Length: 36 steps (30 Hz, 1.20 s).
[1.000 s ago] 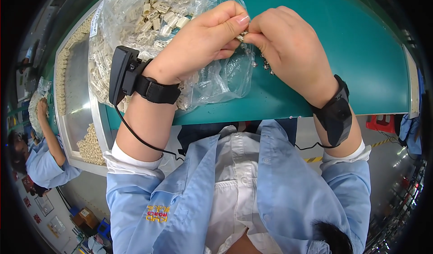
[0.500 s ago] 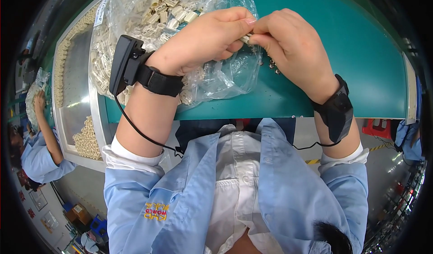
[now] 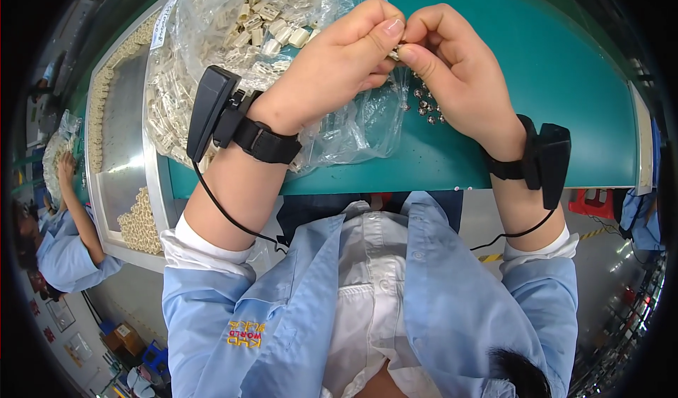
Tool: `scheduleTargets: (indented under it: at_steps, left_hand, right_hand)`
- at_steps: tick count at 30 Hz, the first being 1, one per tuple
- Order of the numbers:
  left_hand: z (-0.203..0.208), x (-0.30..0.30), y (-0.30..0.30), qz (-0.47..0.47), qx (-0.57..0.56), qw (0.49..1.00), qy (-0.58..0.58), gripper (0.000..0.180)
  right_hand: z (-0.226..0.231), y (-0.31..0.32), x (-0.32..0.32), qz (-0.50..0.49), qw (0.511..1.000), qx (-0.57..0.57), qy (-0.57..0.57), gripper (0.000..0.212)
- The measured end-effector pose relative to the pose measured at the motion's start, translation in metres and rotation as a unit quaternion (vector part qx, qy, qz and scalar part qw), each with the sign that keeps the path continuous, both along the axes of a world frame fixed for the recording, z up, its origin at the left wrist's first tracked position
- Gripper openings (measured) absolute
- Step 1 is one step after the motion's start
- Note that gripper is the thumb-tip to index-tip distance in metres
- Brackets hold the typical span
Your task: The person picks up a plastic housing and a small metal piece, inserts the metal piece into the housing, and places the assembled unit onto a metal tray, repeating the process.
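Observation:
My left hand is closed, with thumb and forefinger pinched around a small cream-coloured plastic piece that is mostly covered by the fingers. Against the same piece, my right hand brings its thumb and fingertips together; whatever is between them is too small to make out. Both hands meet above the green tabletop, beside a clear plastic bag full of similar cream plastic pieces. Several small shiny metal parts lie on the table under my right hand.
Left of the bag stands a metal-framed tray with cream pieces lined along its edge and heaped in a near corner. The green tabletop extends right. Further left a co-worker reaches toward another bag. A red stool stands at right.
Both hands have risen slightly and turned, the right opening its palm side more to view. The metal parts under it show more. The co-worker's arm has shifted a little.

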<state>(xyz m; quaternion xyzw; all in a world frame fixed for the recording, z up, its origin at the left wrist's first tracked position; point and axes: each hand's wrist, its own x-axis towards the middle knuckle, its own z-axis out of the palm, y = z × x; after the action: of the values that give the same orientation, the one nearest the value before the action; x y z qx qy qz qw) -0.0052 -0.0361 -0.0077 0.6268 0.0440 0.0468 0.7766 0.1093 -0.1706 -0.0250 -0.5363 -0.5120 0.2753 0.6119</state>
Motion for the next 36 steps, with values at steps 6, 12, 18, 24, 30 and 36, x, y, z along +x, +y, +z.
scheduleTargets:
  at_steps: [6, 12, 18, 24, 30, 36]
  left_hand:
    - [0.000, -0.001, 0.003, -0.006, -0.003, 1.000, -0.025, 0.021]
    - [0.000, -0.003, 0.005, -0.018, 0.012, 1.000, 0.006, 0.023]
    - [0.002, 0.000, -0.004, 0.032, -0.004, 0.999, -0.014, 0.024]
    - [0.006, -0.002, 0.002, 0.004, -0.107, 0.994, 0.028, 0.019]
    - [0.006, -0.004, 0.003, 0.007, -0.093, 0.995, 0.030, 0.018]
    - [0.007, -0.001, 0.006, -0.054, -0.214, 0.975, -0.015, 0.020]
  right_hand:
    - [0.004, 0.002, -0.001, -0.005, 0.998, 0.007, -0.064, 0.013]
    - [0.009, 0.000, -0.007, -0.076, 0.969, -0.001, -0.236, 0.012]
    - [0.005, 0.004, -0.014, -0.112, 0.986, 0.016, -0.118, 0.010]
    - [0.012, 0.002, -0.017, -0.143, 0.932, 0.064, -0.327, 0.010]
    - [0.009, 0.004, -0.018, -0.123, 0.954, 0.032, -0.271, 0.010]
    - [0.013, 0.002, -0.012, -0.051, 0.993, 0.081, -0.074, 0.010]
